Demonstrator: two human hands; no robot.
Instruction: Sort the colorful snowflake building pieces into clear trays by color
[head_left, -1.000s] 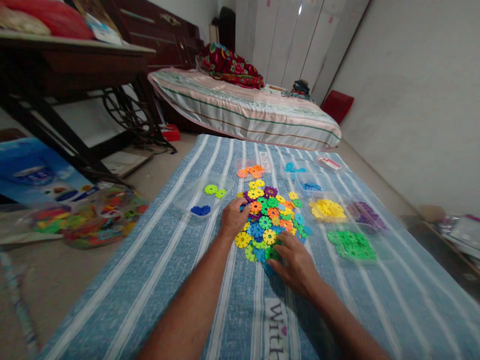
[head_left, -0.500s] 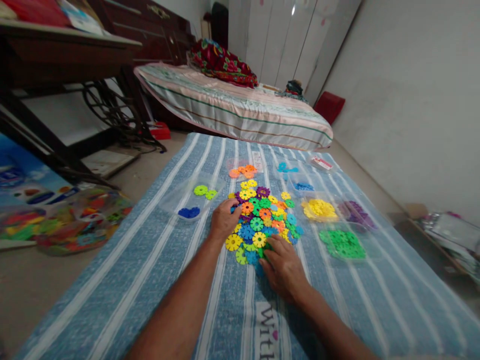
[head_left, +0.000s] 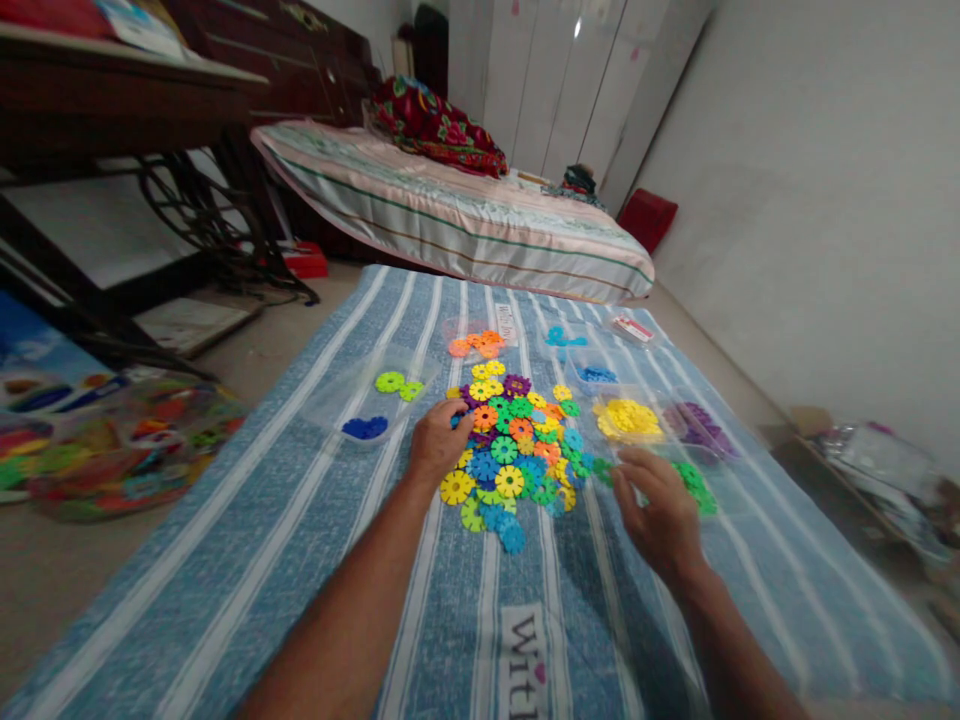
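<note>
A heap of notched, flower-shaped plastic discs [head_left: 510, 481] in mixed colours lies on the striped cloth [head_left: 360, 600]. At the left side of the heap is my left hand [head_left: 439, 440], its fingers closed on what looks like a dark blue disc [head_left: 456, 420], mostly hidden. My right hand [head_left: 661, 512] is right of the heap, partly covering the container of green discs [head_left: 697, 488]. A green disc [head_left: 602, 470] shows at its pinched fingertips. Just beyond that hand is a clear container of yellow discs [head_left: 628, 419].
Clear containers hold purple discs [head_left: 699, 428], blue discs [head_left: 597, 374], light blue pieces [head_left: 564, 337] and orange discs [head_left: 478, 345]. At left, one container holds lime discs [head_left: 390, 382] and dark blue discs [head_left: 365, 428]. A bed [head_left: 457, 225] stands beyond the cloth.
My right hand has left the near right side of the heap and moved right to the green container, carrying a green disc. My left hand stays by the heap's left side.
</note>
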